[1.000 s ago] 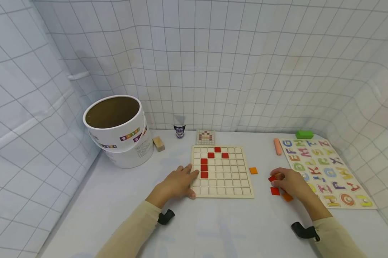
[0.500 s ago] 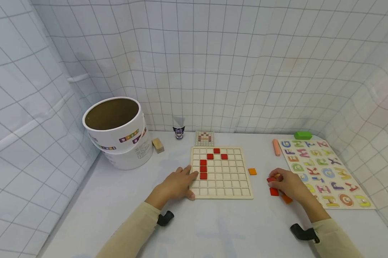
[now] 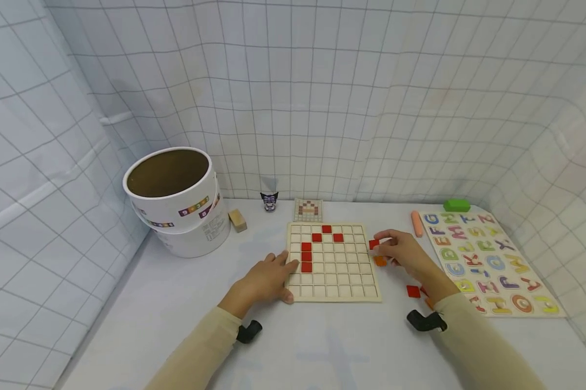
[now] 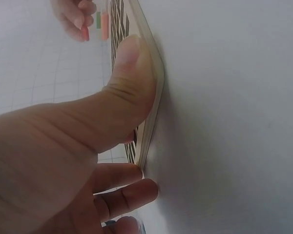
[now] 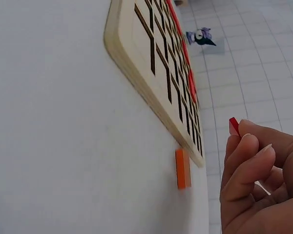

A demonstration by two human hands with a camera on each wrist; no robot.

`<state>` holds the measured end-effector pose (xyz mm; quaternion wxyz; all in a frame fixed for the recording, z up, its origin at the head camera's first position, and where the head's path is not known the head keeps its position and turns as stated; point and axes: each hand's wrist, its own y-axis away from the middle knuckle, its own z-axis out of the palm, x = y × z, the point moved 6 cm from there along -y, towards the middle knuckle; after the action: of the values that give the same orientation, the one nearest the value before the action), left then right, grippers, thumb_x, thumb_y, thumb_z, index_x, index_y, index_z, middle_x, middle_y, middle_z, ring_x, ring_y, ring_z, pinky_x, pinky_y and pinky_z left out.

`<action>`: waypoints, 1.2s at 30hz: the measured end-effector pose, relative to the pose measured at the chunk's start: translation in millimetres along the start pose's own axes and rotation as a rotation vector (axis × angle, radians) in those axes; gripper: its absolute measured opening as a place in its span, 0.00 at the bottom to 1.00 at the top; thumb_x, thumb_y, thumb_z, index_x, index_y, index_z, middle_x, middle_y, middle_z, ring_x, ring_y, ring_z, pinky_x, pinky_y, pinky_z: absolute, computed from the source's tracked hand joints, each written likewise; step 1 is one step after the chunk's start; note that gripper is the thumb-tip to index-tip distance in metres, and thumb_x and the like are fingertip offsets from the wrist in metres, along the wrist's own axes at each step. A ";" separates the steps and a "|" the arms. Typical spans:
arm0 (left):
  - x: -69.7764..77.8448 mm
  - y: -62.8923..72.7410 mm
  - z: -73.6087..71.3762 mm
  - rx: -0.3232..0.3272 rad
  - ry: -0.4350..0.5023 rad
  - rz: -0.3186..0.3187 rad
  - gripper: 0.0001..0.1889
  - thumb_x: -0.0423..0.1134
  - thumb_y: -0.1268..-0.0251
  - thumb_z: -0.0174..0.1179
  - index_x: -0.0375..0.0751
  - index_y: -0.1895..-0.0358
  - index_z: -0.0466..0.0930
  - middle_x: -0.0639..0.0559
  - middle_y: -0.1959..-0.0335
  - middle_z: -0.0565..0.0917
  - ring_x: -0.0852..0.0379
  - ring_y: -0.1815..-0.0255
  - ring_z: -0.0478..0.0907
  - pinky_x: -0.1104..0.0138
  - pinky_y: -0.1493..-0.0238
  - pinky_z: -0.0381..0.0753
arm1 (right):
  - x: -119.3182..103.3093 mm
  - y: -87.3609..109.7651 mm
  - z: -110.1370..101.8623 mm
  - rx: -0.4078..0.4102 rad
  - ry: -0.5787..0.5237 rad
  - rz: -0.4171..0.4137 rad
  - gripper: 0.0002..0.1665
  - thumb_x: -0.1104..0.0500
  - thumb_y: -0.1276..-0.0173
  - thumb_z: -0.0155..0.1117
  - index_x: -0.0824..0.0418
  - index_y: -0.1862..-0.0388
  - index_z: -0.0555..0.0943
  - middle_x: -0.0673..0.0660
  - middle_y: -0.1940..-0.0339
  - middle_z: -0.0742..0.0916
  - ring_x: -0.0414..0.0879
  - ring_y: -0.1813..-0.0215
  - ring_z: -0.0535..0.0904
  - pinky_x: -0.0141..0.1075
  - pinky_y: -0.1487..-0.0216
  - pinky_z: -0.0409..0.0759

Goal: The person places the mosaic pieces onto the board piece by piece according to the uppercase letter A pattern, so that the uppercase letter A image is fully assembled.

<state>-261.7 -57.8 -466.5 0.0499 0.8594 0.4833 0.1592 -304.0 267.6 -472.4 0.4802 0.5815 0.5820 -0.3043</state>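
Head view: the small, flat red square tile [image 3: 374, 244], with no long axis, is just beside the rim at about 2 o'clock of the square, pale wooden grid board [image 3: 342, 276]. The nearer right hand [image 3: 400, 252] pinches it, forearm coming from between 4 and 5 o'clock. The left hand [image 3: 268, 277], fingers relaxed and spread, rests against the board's 9 o'clock edge.

Left wrist view: the left thumb lies on the rim.

Right wrist view: fingertips hold the tile tilted, clear of the board; a flat orange square tile [image 5: 183, 169] lies towards 8 o'clock.
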 end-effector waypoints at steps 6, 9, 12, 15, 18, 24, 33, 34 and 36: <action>0.2 -1.0 3.0 -0.004 -0.003 0.007 0.47 0.56 0.47 0.73 0.45 0.23 0.66 0.36 0.20 0.60 0.36 0.26 0.63 0.45 0.33 0.70 | -12.8 -20.7 35.1 -0.067 0.089 -0.019 0.22 0.60 0.29 0.68 0.63 0.40 0.75 0.58 0.71 0.80 0.44 0.80 0.69 0.33 0.81 0.66; -0.3 -1.8 3.5 -0.002 -0.013 0.003 0.48 0.57 0.47 0.73 0.46 0.23 0.66 0.36 0.20 0.60 0.37 0.26 0.63 0.45 0.33 0.71 | -15.1 -27.0 42.4 -0.053 0.196 -0.023 0.19 0.60 0.30 0.68 0.61 0.42 0.77 0.57 0.68 0.82 0.44 0.79 0.71 0.34 0.80 0.66; -0.8 -2.6 3.2 -0.001 -0.016 0.000 0.48 0.57 0.47 0.73 0.46 0.23 0.66 0.37 0.20 0.60 0.38 0.26 0.63 0.46 0.34 0.71 | -17.3 -32.4 45.5 -0.027 0.293 -0.040 0.18 0.60 0.30 0.68 0.62 0.44 0.79 0.57 0.66 0.83 0.44 0.77 0.74 0.34 0.77 0.70; -1.0 -2.5 2.5 -0.004 -0.011 -0.002 0.48 0.57 0.47 0.73 0.46 0.23 0.66 0.37 0.20 0.60 0.38 0.26 0.63 0.46 0.34 0.71 | -21.0 -34.7 47.5 -0.008 0.382 -0.071 0.18 0.59 0.30 0.69 0.63 0.45 0.81 0.57 0.65 0.83 0.45 0.74 0.76 0.36 0.73 0.74; -1.3 -2.1 1.9 -0.007 -0.007 -0.003 0.48 0.57 0.47 0.73 0.45 0.23 0.66 0.36 0.20 0.60 0.38 0.26 0.63 0.46 0.34 0.71 | -23.5 -36.2 49.7 0.005 0.465 -0.088 0.17 0.59 0.31 0.69 0.63 0.46 0.82 0.56 0.64 0.84 0.46 0.69 0.77 0.37 0.69 0.75; -1.3 -1.0 0.7 -0.006 0.000 -0.009 0.47 0.57 0.47 0.73 0.45 0.23 0.66 0.37 0.20 0.60 0.37 0.26 0.63 0.46 0.33 0.70 | -24.9 -35.1 48.5 0.004 0.502 -0.093 0.20 0.57 0.31 0.69 0.61 0.42 0.82 0.56 0.62 0.84 0.48 0.64 0.76 0.38 0.67 0.75; -1.5 -0.5 2.0 -0.007 0.004 -0.019 0.47 0.57 0.47 0.72 0.46 0.23 0.66 0.38 0.20 0.60 0.38 0.26 0.63 0.46 0.33 0.70 | -12.1 8.6 -10.2 0.088 0.253 -0.085 0.31 0.56 0.25 0.64 0.64 0.27 0.70 0.60 0.62 0.78 0.47 0.75 0.70 0.36 0.74 0.71; -1.9 -0.7 2.2 -0.007 0.001 -0.023 0.47 0.57 0.47 0.72 0.47 0.22 0.66 0.38 0.20 0.60 0.38 0.26 0.63 0.46 0.32 0.70 | -8.0 17.0 -17.8 0.094 0.233 -0.075 0.32 0.55 0.25 0.63 0.64 0.26 0.69 0.60 0.60 0.77 0.47 0.75 0.70 0.35 0.75 0.71; -2.5 -1.5 2.7 -0.005 -0.001 -0.027 0.48 0.58 0.47 0.72 0.48 0.22 0.65 0.39 0.20 0.59 0.39 0.26 0.63 0.46 0.32 0.70 | 1.6 34.6 -30.7 0.101 0.206 -0.041 0.33 0.55 0.24 0.63 0.63 0.25 0.67 0.61 0.57 0.77 0.48 0.75 0.70 0.35 0.76 0.71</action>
<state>-263.2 -58.9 -470.0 0.0543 0.8528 0.4945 0.1592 -276.5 301.1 -455.9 0.3814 0.6211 0.6240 -0.2817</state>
